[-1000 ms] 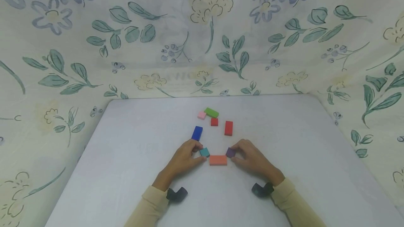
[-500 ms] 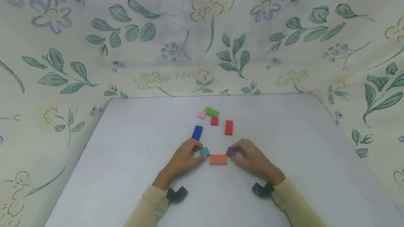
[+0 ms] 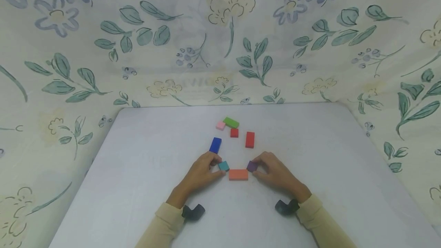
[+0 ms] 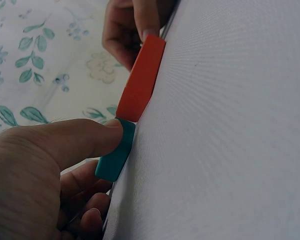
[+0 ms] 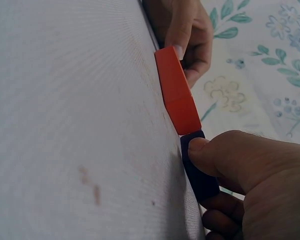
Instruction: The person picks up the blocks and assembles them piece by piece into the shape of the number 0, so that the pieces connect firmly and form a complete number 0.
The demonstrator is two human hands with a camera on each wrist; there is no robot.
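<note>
My left hand (image 3: 202,170) pinches a small teal block (image 3: 223,166) between thumb and fingers, at the left end of an orange rectangular block (image 3: 238,175). At the other end, my right hand (image 3: 274,172) pinches a small purple block (image 3: 252,166). Both small blocks are turned at an angle, their corners right at the orange block's upper corners. In the left wrist view the thumb lies along the teal block (image 4: 116,152). The right wrist view has the thumb tip on the purple block (image 5: 199,167), which meets the orange block (image 5: 177,92).
Just beyond the left fingers lies a blue block (image 3: 215,145). Farther back are a red rectangular block (image 3: 250,140), a small red block (image 3: 234,132), a pink block (image 3: 220,125) and a green block (image 3: 231,122). A floral cloth (image 3: 193,49) hangs behind the white table (image 3: 138,144).
</note>
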